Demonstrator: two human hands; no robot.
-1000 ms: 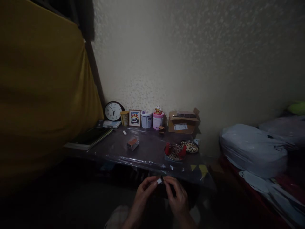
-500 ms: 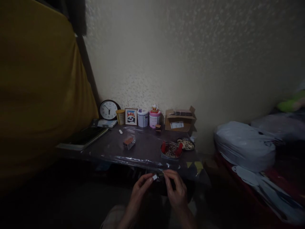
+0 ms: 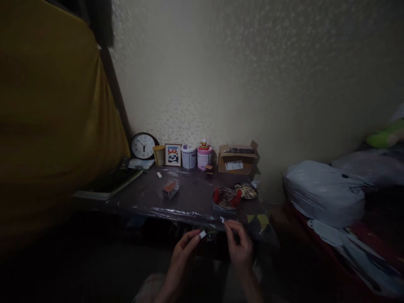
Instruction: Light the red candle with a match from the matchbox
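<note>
My left hand (image 3: 184, 252) is raised in front of the low table's front edge and pinches a small white piece (image 3: 202, 234) between thumb and fingertips. My right hand (image 3: 240, 244) is beside it, fingers curled in a pinch near the table edge; what it holds is too small and dark to name. The two hands are a short gap apart. Just beyond them on the table stands a round bowl with red handles (image 3: 226, 199) holding small bits, with a second dish (image 3: 246, 190) behind it.
The dark, plastic-covered table (image 3: 192, 198) carries a small orange-topped box (image 3: 170, 188), a clock (image 3: 143, 145), a framed picture (image 3: 173, 154), two tins (image 3: 196, 156), a cardboard box (image 3: 238, 159) and a notebook (image 3: 109, 182). A yellow cloth (image 3: 47, 126) hangs left; bagged bundles (image 3: 325, 193) lie right.
My right hand has pulled away to the right from the left hand, which keeps the white piece. The view has shifted slightly since a second ago.
</note>
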